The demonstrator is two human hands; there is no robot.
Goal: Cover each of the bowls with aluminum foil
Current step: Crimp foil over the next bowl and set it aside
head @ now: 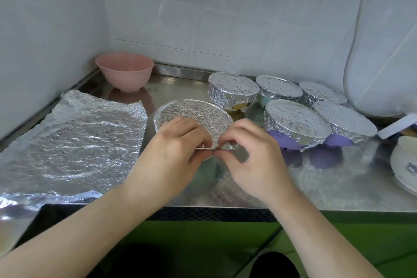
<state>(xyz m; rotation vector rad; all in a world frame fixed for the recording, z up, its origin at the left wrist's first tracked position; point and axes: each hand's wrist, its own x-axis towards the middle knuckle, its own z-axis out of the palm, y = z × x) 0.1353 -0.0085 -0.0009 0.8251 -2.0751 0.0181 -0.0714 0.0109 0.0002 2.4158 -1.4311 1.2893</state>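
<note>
The crinkled foil edge (216, 145) of one foil-topped bowl (194, 115) is pinched by the left hand (178, 153) and right hand (252, 156). Five foil-covered bowls (295, 119) are grouped right; one uncovered pink bowl (124, 71) and one loose foil sheet (74, 140) are seen left on the steel counter (327, 185).

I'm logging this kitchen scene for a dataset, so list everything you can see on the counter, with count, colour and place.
Foil-covered bowls: five, silver foil, right rear of counter.
Bowl being covered: one, silver foil, counter centre.
Pink bowl: one, uncovered, left rear corner.
Foil sheet: one, silver, crinkled, flat at left.
White dish: one, partly visible at right edge.
Counter: one, steel.
Left hand: pinches foil at the near rim.
Right hand: pinches the same foil edge.
</note>
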